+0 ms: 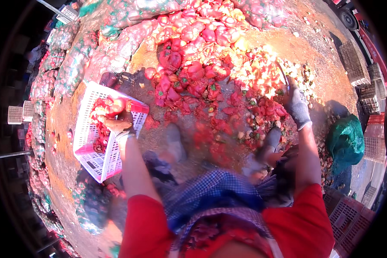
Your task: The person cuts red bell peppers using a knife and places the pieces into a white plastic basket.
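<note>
My left hand [119,124], in a stained glove, reaches over the side of a white and pink plastic crate [112,161]. Its fingers are closed on a red pepper [114,107], though their tips are partly hidden. More red pepper pieces lie inside the crate. On the right, my right hand [298,106] wears a grey glove and grips a knife [283,72] with a thin curved blade pointing away from me. Beneath and beside that hand lies a heap of red pepper scraps and pale cores [266,109]. Whole and broken red peppers [193,77] are piled between my hands, farther off.
Full mesh sacks [75,64] line the left and far side. A green mesh sack [346,139] stands at the right, near stacked plastic crates [354,64]. My shoes [174,139] are planted at the near edge of the pile. A vehicle wheel [348,19] shows at the far right.
</note>
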Tool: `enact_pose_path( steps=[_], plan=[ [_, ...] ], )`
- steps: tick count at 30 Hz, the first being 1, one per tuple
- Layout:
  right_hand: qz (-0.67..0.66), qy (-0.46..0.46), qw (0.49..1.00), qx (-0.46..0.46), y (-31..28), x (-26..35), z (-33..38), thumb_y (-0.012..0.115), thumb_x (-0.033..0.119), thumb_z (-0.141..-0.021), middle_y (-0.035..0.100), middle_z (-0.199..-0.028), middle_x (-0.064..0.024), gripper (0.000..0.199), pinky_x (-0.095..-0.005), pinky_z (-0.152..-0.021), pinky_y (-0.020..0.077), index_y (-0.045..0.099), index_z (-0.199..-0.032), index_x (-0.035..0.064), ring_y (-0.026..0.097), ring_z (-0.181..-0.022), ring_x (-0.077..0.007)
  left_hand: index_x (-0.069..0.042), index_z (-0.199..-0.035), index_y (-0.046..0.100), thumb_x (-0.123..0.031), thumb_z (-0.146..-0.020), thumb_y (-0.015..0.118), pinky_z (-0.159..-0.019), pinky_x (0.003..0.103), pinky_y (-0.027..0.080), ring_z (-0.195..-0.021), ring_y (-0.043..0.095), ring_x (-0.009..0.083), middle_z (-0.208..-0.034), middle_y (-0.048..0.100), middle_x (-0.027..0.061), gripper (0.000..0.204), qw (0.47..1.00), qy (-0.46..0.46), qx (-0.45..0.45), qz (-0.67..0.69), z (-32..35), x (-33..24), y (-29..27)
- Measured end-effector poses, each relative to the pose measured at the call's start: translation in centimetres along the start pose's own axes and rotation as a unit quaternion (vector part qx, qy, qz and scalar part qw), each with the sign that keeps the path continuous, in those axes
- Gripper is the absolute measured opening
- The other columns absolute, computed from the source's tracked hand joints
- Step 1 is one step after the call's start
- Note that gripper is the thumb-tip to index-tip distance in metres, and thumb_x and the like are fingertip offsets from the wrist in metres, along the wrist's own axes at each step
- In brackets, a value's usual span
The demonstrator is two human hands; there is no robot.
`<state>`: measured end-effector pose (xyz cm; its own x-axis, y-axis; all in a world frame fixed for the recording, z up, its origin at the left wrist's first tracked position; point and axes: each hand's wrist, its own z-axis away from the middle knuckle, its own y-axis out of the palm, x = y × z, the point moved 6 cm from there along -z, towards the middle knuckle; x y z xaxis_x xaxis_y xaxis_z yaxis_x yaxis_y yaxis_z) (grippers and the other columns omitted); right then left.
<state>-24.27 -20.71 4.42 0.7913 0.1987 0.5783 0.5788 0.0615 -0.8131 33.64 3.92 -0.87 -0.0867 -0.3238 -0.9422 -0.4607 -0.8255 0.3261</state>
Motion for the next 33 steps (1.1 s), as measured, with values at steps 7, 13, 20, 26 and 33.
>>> enact_pose_path(
  steps=[7, 13, 20, 26, 33],
  plan=[
    [-0.231, -0.008, 0.973, -0.009, 1.4, 2.6, -1.9, 0.076, 0.015, -0.084, 0.070, -0.100, -0.0101, 0.042, -0.0328, -0.081, 0.0517, 0.058, -0.119, 0.0012, 0.065, -0.089, -0.0177, -0.005, -0.106, 0.059, -0.010, -0.088, 0.065, -0.068, 0.026, 0.048, -0.079, 0.057, 0.0145, -0.091, 0.058, 0.0037, 0.020, 0.969, 0.007, 0.144, -0.200, -3.1, 11.0, 4.8],
    [-0.180, -0.058, 0.981, 0.052, 2.8, 7.3, 0.9, 0.060, -0.006, -0.089, 0.066, -0.101, -0.0072, 0.032, -0.0251, -0.078, 0.0537, 0.055, -0.121, -0.0026, 0.064, -0.088, -0.0129, -0.003, -0.109, 0.061, -0.023, -0.082, 0.071, -0.082, 0.042, 0.051, -0.094, 0.065, 0.0309, -0.103, 0.066, 0.0174, 0.035, 0.761, 0.131, 0.317, -0.551, 1.8, 19.4, 22.4],
    [-0.587, 0.277, 0.754, 0.100, 6.2, 4.2, 2.2, 0.059, -0.005, -0.088, 0.062, -0.110, -0.0102, 0.038, -0.0311, -0.085, 0.0540, 0.053, -0.125, -0.0013, 0.062, -0.097, -0.0182, -0.007, -0.098, 0.064, -0.037, -0.090, 0.056, -0.082, 0.044, 0.052, -0.094, 0.065, 0.0332, -0.095, 0.069, 0.0150, 0.032, 0.598, 0.154, 0.345, -0.707, 4.3, 26.0, 26.7],
    [-0.239, 0.030, 0.967, 0.085, 4.4, 7.5, 1.3, 0.075, 0.015, -0.082, 0.070, -0.091, -0.0090, 0.039, -0.0300, -0.077, 0.0533, 0.060, -0.115, 0.0002, 0.067, -0.084, -0.0149, 0.001, -0.106, 0.064, -0.023, -0.086, 0.067, -0.078, 0.041, 0.052, -0.090, 0.066, 0.0284, -0.096, 0.069, 0.0161, 0.032, 0.834, 0.051, 0.327, -0.442, 6.8, 22.3, 21.3],
    [-0.338, -0.010, 0.940, 0.048, 5.5, 5.0, 1.7, 0.072, 0.013, -0.085, 0.069, -0.089, -0.0106, 0.028, -0.0316, -0.075, 0.0518, 0.062, -0.107, -0.0010, 0.065, -0.086, -0.0157, 0.000, -0.119, 0.057, 0.002, -0.088, 0.062, -0.077, 0.030, 0.053, -0.088, 0.063, 0.0161, -0.103, 0.066, 0.0077, 0.032, 0.907, -0.247, 0.339, -0.040, 8.8, 11.1, 20.2]
  ],
)
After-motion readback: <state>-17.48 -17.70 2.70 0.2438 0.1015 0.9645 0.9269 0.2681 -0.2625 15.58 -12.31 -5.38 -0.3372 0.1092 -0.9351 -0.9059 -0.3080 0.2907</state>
